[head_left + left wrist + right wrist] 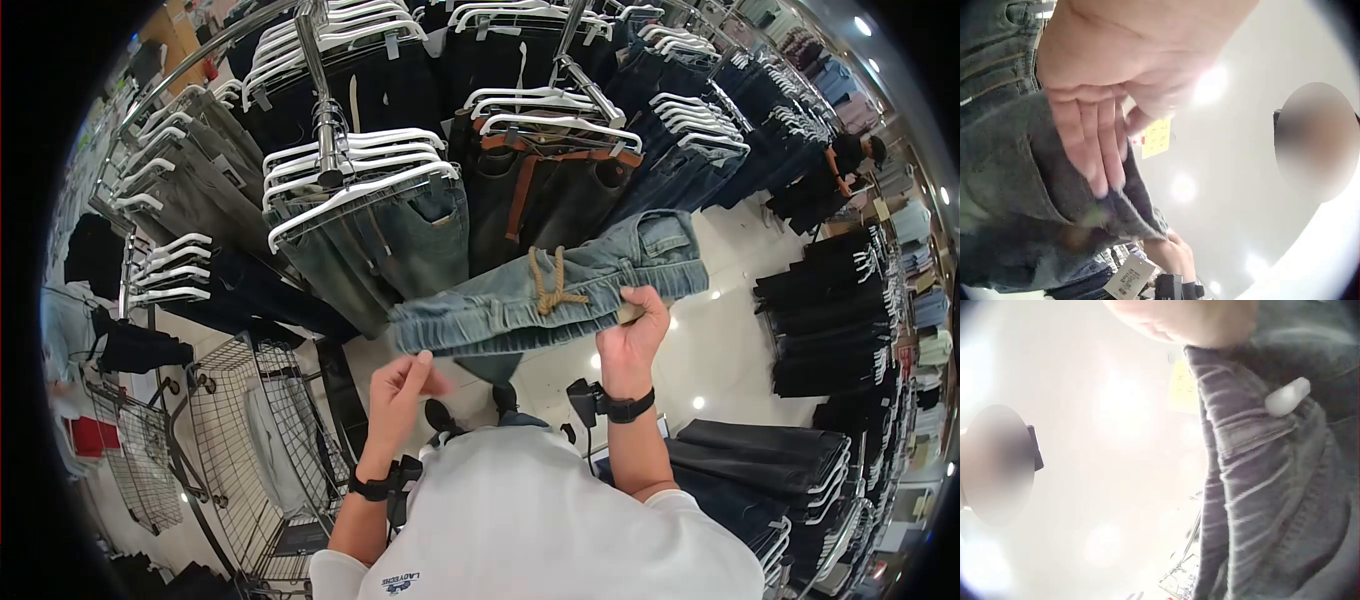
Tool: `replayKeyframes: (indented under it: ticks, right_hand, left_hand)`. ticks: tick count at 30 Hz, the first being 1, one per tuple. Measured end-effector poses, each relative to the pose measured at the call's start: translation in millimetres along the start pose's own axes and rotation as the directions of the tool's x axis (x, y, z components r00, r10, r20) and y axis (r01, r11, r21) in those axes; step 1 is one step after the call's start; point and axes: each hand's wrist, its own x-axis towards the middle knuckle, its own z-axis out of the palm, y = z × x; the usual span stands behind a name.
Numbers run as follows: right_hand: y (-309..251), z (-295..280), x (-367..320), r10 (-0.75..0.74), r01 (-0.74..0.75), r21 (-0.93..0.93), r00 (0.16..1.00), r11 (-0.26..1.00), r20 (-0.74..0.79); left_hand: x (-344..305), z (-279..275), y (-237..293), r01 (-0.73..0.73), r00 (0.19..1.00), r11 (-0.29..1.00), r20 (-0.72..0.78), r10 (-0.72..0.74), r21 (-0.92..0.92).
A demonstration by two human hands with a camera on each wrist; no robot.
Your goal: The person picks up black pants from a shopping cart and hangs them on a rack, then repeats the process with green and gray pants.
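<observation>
A pair of blue jeans (480,300) with a gathered elastic waistband and a tan rope drawstring (552,285) stretches sideways between both hands. At the right part of the waistband my right hand (634,335) grips the edge, thumb on top. My left hand (398,392) is at the left end, thumb tip at the waistband's edge. In the left wrist view its fingers (1104,150) lie against the denim with the waistband between them and the thumb; this end is motion-blurred. A yellow tag (1157,137) shows by the waistband. In the right wrist view the gathered waistband (1235,462) is close up.
Ahead, racks carry jeans on white hangers (365,205) and dark trousers with a brown belt (520,195). A wire cart (230,420) stands at the left. More dark trousers (760,450) hang at the lower right, beside the pale tiled floor (740,340).
</observation>
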Motion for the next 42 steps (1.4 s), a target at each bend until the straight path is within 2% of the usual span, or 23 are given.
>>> replayKeyframes:
  ticks: [1,2,7,11,12,14,16,17,20,22,24,25,26,27,28,31,32,33,35,36,40,41,42]
  right_hand:
    - [-2.4,1.2,2.3,-0.008,0.009,-0.025,0.999,1.000,0.041]
    - [-4.6,3.3,3.7,-0.017,0.021,-0.050,0.996,0.999,0.083]
    - [-0.4,28.4,-3.8,-0.157,0.261,-0.337,0.939,0.905,0.306]
    - [-6.2,38.8,-5.4,0.143,0.381,-0.718,0.821,0.582,0.552]
    - [-6.3,49.2,-10.5,0.219,0.434,-0.775,0.790,0.460,0.573]
    - [-4.0,64.4,-20.6,0.322,0.492,-0.790,0.730,0.365,0.603]
    - [1.9,67.7,-21.6,0.418,0.531,-0.788,0.668,0.311,0.615]
    - [1.4,68.5,-22.0,0.476,0.557,-0.784,0.630,0.273,0.613]
    - [-7.4,75.9,-29.3,0.621,0.650,-0.731,0.490,0.207,0.612]
    - [-6.9,72.2,-26.2,0.699,0.680,-0.721,0.453,0.130,0.553]
    - [-8.7,71.5,-25.4,0.731,0.697,-0.715,0.460,0.055,0.504]
    - [-10.3,69.0,-23.9,0.713,0.655,-0.752,0.492,0.074,0.499]
    - [-12.2,64.8,-22.4,0.695,0.609,-0.787,0.526,0.095,0.490]
    - [-14.2,59.8,-19.4,0.677,0.562,-0.819,0.558,0.119,0.481]
    - [-14.7,44.8,-5.1,0.731,0.554,-0.816,0.488,0.163,0.477]
    - [-20.5,13.2,12.9,0.686,0.599,-0.736,0.392,0.316,0.613]
    - [-23.9,2.0,21.5,0.710,0.672,-0.705,0.382,0.226,0.592]
    - [-22.1,-8.3,26.8,0.723,0.661,-0.728,0.413,0.180,0.553]
    - [-12.5,-24.5,35.4,0.747,0.638,-0.766,0.466,0.086,0.473]
    - [-3.0,-28.8,36.0,0.744,0.574,-0.816,0.514,0.071,0.426]
    - [30.8,-51.8,52.1,0.707,0.454,-0.817,0.440,0.356,0.553]
    - [26.4,-48.1,54.4,0.688,0.343,-0.837,0.477,0.427,0.547]
    - [18.9,-45.8,59.1,0.670,0.228,-0.839,0.515,0.493,0.534]
  left_hand:
    - [-1.8,-9.3,1.0,0.112,0.988,0.992,0.095,-0.118,0.062]
    - [-5.8,-7.4,1.9,0.110,0.993,0.990,0.041,-0.114,0.093]
    - [2.2,-25.0,-0.5,-0.030,0.999,0.991,-0.020,0.033,0.131]
    - [17.7,7.9,40.2,-0.314,0.944,0.921,-0.027,0.329,0.228]
    - [26.7,10.4,47.4,-0.420,0.900,0.844,0.036,0.434,0.334]
    - [41.5,17.9,63.8,-0.569,0.804,0.661,0.159,0.574,0.489]
    - [51.2,31.5,82.5,-0.656,0.710,0.473,0.269,0.651,0.588]
    - [54.8,35.3,87.1,-0.652,0.717,0.409,0.344,0.606,0.638]
    - [68.1,46.7,85.2,-0.627,0.777,0.633,0.419,0.470,0.455]
    - [78.3,46.3,72.4,-0.523,0.819,0.788,0.447,0.359,0.325]
    - [79.9,41.8,64.7,-0.389,0.859,0.856,0.469,0.204,0.341]
    - [79.1,42.0,65.4,-0.321,0.867,0.879,0.482,0.124,0.352]
    - [71.3,51.4,62.1,-0.420,0.862,0.875,0.407,0.303,0.239]
    - [64.0,54.8,68.0,-0.424,0.868,0.858,0.400,0.295,0.288]
    - [57.5,57.6,73.4,-0.452,0.862,0.836,0.393,0.320,0.310]
    - [38.3,64.2,97.7,-0.518,0.848,0.799,0.309,0.432,0.305]
    - [34.9,58.8,101.7,-0.490,0.868,0.823,0.248,0.430,0.288]
    - [30.0,51.8,105.5,-0.420,0.904,0.886,0.173,0.391,0.197]
    - [22.5,29.6,110.9,-0.451,0.892,0.876,0.102,0.440,0.169]
    - [18.4,22.6,112.3,-0.444,0.894,0.888,-0.003,0.448,0.122]
    - [18.4,-10.6,130.3,-0.405,0.816,0.908,-0.405,0.412,0.108]
    - [22.0,-24.8,136.2,-0.382,0.787,0.920,-0.489,0.375,0.091]
    - [26.0,-45.1,141.8,-0.345,0.831,0.934,-0.431,0.350,0.092]
